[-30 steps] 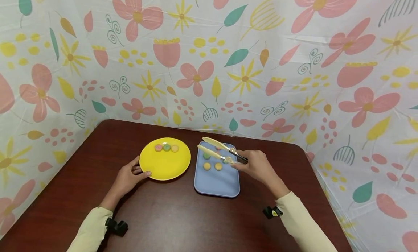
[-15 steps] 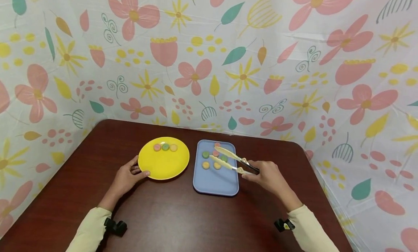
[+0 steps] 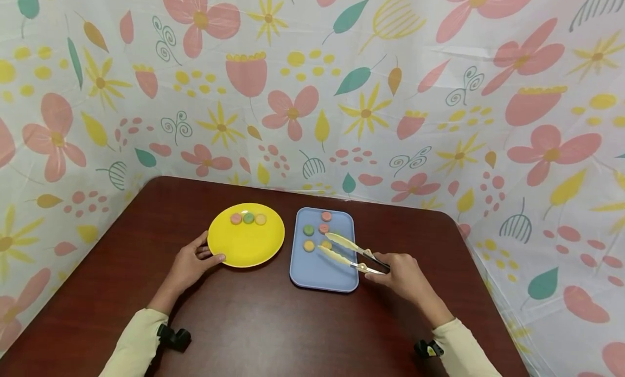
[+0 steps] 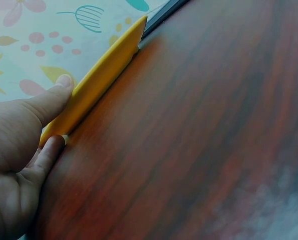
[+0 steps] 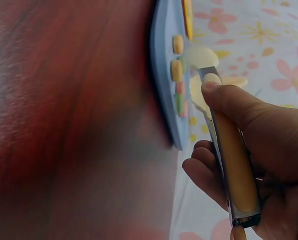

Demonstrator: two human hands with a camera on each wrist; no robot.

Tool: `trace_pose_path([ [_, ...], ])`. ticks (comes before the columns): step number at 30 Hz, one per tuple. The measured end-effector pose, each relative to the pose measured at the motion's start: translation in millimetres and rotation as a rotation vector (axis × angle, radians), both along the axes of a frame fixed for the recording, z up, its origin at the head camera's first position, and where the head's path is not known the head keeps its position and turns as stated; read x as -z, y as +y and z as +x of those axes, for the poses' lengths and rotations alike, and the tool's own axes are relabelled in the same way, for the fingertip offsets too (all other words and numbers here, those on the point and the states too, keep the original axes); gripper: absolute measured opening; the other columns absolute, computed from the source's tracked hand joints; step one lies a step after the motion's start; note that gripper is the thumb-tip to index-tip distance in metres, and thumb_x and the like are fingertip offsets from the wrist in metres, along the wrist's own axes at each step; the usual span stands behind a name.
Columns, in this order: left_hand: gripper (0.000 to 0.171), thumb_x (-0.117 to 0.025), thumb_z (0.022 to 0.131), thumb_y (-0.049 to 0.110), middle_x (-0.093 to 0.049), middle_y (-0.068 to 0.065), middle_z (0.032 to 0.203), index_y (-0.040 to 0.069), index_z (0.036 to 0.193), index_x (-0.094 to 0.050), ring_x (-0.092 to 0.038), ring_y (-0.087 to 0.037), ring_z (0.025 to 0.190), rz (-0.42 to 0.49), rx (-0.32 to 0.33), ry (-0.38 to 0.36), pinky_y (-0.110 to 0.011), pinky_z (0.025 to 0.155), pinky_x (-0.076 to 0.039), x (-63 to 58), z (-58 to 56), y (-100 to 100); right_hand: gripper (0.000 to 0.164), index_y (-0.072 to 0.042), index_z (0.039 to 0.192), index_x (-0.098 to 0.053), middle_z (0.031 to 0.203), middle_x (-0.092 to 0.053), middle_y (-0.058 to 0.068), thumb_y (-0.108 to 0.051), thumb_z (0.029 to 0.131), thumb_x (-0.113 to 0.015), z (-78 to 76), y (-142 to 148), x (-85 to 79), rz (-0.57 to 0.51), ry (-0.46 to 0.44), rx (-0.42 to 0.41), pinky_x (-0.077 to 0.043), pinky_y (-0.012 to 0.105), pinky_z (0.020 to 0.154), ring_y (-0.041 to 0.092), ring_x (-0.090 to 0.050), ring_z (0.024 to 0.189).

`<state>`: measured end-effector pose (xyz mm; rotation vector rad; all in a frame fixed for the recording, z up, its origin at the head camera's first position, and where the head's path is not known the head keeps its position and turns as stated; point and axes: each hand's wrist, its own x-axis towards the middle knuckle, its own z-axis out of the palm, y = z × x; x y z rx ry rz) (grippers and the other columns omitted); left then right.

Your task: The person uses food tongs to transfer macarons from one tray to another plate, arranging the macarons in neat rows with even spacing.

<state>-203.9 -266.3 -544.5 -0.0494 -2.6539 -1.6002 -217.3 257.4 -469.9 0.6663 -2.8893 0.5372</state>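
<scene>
My left hand (image 3: 192, 263) pinches the left rim of a yellow plate (image 3: 246, 249), thumb on top and fingers beneath, as the left wrist view shows. Pink, green and pale yellow macarons (image 3: 248, 218) sit in a row near the plate's far edge. My right hand (image 3: 404, 274) holds tongs (image 3: 344, 242) with cream tips; the right wrist view shows its thumb along the tongs' handle (image 5: 234, 160). Spread apart, the tips hover over a blue tray (image 3: 319, 276) with nothing seen between them. Several pink, green and yellow macarons (image 3: 308, 246) lie on the tray, some partly hidden by the tongs.
Plate and tray stand side by side with a narrow gap on the dark brown wooden table (image 3: 273, 333). A white floral sheet (image 3: 303, 95) hangs behind and along the sides of the table. Each wrist carries a black camera mount (image 3: 174, 339).
My right hand has drawn the tongs right and nearer to me, from the tray's far part to over its middle right. My left hand keeps its hold on the plate.
</scene>
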Motion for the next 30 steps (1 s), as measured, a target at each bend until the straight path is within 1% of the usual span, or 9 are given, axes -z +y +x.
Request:
trace_pose_path([
  [2, 0.101, -0.077, 0.09, 0.045, -0.043, -0.026, 0.154, 0.001, 0.162, -0.021, -0.06, -0.04, 0.127, 0.0, 0.002, 0.001, -0.032, 0.088, -0.06, -1.3, -0.6, 0, 0.052, -0.002, 0.119, -0.076, 0.095, -0.076, 0.005, -0.036, 0.081, -0.088, -0.3, 2, 2.7, 0.004, 0.001, 0.006, -0.045, 0.028, 0.058, 0.008, -0.055, 0.069],
  [7, 0.1, -0.077, 0.091, 0.042, -0.043, -0.028, 0.154, -0.002, 0.161, -0.02, -0.06, -0.04, 0.127, 0.001, 0.005, 0.005, -0.031, 0.088, -0.06, -2.3, -1.0, 0, 0.054, -0.002, 0.119, -0.077, 0.102, -0.077, 0.009, -0.037, 0.08, -0.089, -0.7, 4, 8.4, 0.008, -0.01, 0.019, -0.05, 0.03, 0.062, 0.011, -0.062, 0.075],
  [13, 0.101, -0.077, 0.091, 0.043, -0.042, -0.027, 0.155, -0.001, 0.162, -0.02, -0.06, -0.039, 0.127, 0.007, 0.003, -0.005, -0.03, 0.089, -0.06, -2.8, -0.1, 0, 0.054, -0.001, 0.119, -0.076, 0.105, -0.077, 0.012, -0.036, 0.08, -0.089, 0.2, 5, 11.9, 0.015, -0.027, 0.025, -0.056, 0.037, 0.066, 0.017, -0.069, 0.082],
  [17, 0.101, -0.077, 0.091, 0.043, -0.042, -0.028, 0.154, -0.001, 0.162, -0.02, -0.059, -0.04, 0.128, 0.01, 0.0, -0.008, -0.032, 0.089, -0.06, -3.1, 0.1, 0, 0.053, -0.001, 0.12, -0.076, 0.104, -0.077, 0.011, -0.036, 0.081, -0.088, 0.6, 5, 12.6, 0.013, -0.04, 0.026, -0.053, 0.034, 0.064, 0.014, -0.066, 0.078],
  [20, 0.1, -0.077, 0.092, 0.042, -0.042, -0.028, 0.154, -0.001, 0.162, -0.02, -0.059, -0.04, 0.128, 0.01, 0.0, -0.007, -0.032, 0.09, -0.06, -3.2, -0.4, -1, 0.051, -0.003, 0.12, -0.076, 0.101, -0.077, 0.008, -0.035, 0.081, -0.088, 0.1, 5, 12.6, 0.013, -0.052, 0.026, -0.047, 0.029, 0.059, 0.01, -0.058, 0.071],
  [23, 0.101, -0.077, 0.091, 0.043, -0.042, -0.027, 0.155, 0.0, 0.162, -0.02, -0.059, -0.04, 0.128, 0.007, 0.0, -0.011, -0.031, 0.089, -0.06, -2.7, -1.0, 0, 0.051, -0.004, 0.12, -0.077, 0.099, -0.077, 0.007, -0.035, 0.081, -0.088, -0.5, 5, 12.7, 0.015, -0.056, 0.028, -0.044, 0.027, 0.057, 0.009, -0.054, 0.068],
  [30, 0.103, -0.078, 0.09, 0.045, -0.043, -0.026, 0.155, 0.001, 0.162, -0.02, -0.06, -0.039, 0.128, 0.012, 0.002, -0.013, -0.031, 0.089, -0.06, -0.6, -0.3, 0, 0.051, -0.003, 0.12, -0.077, 0.098, -0.077, 0.007, -0.035, 0.081, -0.088, 0.5, 4, 11.1, 0.015, -0.051, 0.019, -0.044, 0.027, 0.057, 0.009, -0.054, 0.068],
])
